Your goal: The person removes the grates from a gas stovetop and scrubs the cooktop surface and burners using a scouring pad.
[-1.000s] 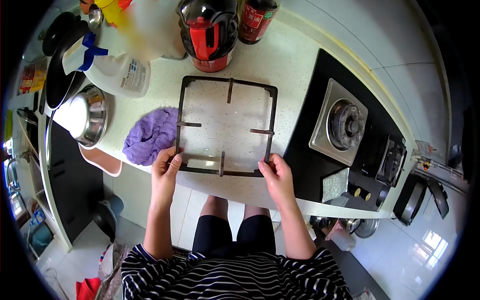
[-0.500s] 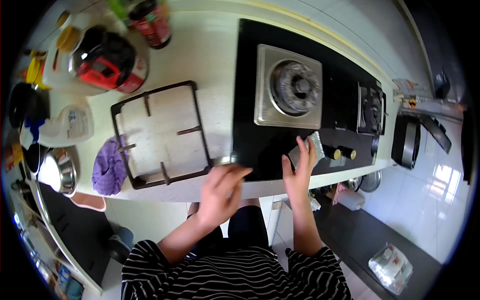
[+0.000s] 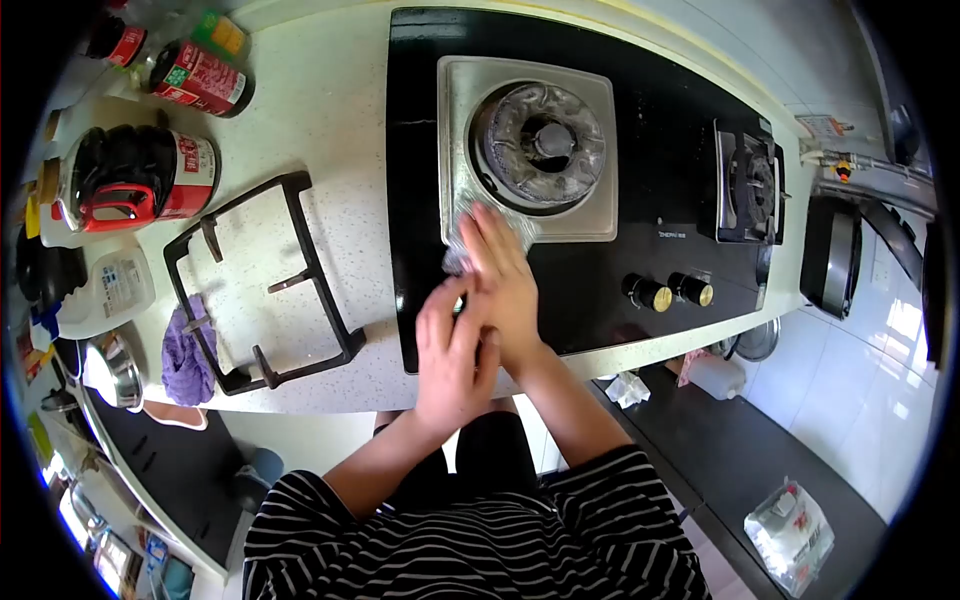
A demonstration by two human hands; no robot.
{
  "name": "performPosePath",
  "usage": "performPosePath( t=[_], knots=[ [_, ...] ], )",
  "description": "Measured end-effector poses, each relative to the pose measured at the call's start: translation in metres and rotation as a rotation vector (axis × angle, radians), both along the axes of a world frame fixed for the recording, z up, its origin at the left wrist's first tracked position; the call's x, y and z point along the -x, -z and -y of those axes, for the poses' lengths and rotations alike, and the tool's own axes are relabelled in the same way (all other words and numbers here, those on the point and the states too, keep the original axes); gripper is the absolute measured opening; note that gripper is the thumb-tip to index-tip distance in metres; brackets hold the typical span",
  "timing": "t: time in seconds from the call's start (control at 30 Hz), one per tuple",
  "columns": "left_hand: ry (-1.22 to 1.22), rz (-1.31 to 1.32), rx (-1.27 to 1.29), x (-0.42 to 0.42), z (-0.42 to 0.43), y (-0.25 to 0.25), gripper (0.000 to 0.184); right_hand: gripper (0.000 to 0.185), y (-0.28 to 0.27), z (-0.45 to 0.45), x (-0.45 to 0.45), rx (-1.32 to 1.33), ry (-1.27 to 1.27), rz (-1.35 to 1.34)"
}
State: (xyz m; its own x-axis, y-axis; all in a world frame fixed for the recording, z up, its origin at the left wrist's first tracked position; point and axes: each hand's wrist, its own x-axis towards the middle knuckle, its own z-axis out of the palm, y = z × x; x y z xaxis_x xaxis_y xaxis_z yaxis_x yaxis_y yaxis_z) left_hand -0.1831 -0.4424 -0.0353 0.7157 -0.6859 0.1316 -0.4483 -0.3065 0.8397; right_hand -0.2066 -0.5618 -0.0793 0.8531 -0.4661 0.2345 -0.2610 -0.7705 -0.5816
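Note:
Under the fingers of my right hand (image 3: 508, 300) lies a piece of crumpled silvery foil (image 3: 520, 228), pressed on the lower left corner of the metal burner plate (image 3: 590, 220). Beside it, overlapping the wrist side, my left hand (image 3: 452, 350) hovers over the black glass hob (image 3: 590, 300) with bent fingers apart; I see nothing in it. The round burner (image 3: 548, 145) is bare of its pan support. That black pan support (image 3: 310, 240) rests on the counter to the left.
A purple cloth (image 3: 187, 360) lies partly under the pan support. Farther left stand a large dark bottle with a red handle (image 3: 125, 205), a red-labelled bottle (image 3: 200, 80) and a steel bowl (image 3: 120, 370). Two knobs (image 3: 655, 296) and a second burner (image 3: 750, 185) are on the right.
My right hand has moved left with the foil, from near the knobs to the burner plate's corner. My left hand has come close beside it. The view has shifted slightly.

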Motion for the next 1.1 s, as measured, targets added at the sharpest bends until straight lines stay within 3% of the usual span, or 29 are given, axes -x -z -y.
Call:
performPosePath(
  t=[0.13, 0.3, 0.37, 0.5, 0.57, 0.7, 0.8, 0.97, 1.1],
  knots=[
    [-0.086, 0.001, 0.013, -0.033, 0.013, 0.006, 0.052, 0.05, -0.004, 0.005, -0.037, 0.024, -0.054, -0.044],
    [0.184, -0.054, -0.087, -0.017, 0.016, -0.005, 0.055, 0.039, -0.015, 0.006, 0.026, 0.028, 0.11, -0.064],
    [0.166, -0.079, -0.073, -0.005, 0.018, -0.005, 0.055, 0.037, -0.009, 0.002, 0.031, 0.123, 0.119, -0.124],
    [0.014, 0.026, -0.135, -0.033, 0.016, 0.005, 0.06, 0.041, -0.016, 0.004, -0.023, 0.046, 0.0, -0.029],
    [-0.064, -0.038, -0.039, -0.055, 0.021, 0.004, 0.06, 0.046, -0.007, 0.001, -0.046, 0.072, -0.023, 0.016],
    [0.044, 0.051, -0.166, -0.031, 0.015, -0.003, 0.062, 0.042, -0.017, 0.002, -0.011, -0.002, -0.02, -0.057],
    [0.134, -0.021, -0.119, 0.0, 0.012, -0.002, 0.065, 0.04, -0.016, -0.002, 0.025, 0.035, 0.048, -0.075],
    [0.052, 0.035, -0.188, -0.026, 0.004, 0.006, 0.067, 0.046, -0.015, -0.004, -0.016, -0.057, -0.06, -0.019],
    [-0.007, 0.001, -0.182, -0.041, 0.005, -0.003, 0.067, 0.044, -0.01, -0.01, -0.031, 0.017, -0.085, -0.042]
  ],
)
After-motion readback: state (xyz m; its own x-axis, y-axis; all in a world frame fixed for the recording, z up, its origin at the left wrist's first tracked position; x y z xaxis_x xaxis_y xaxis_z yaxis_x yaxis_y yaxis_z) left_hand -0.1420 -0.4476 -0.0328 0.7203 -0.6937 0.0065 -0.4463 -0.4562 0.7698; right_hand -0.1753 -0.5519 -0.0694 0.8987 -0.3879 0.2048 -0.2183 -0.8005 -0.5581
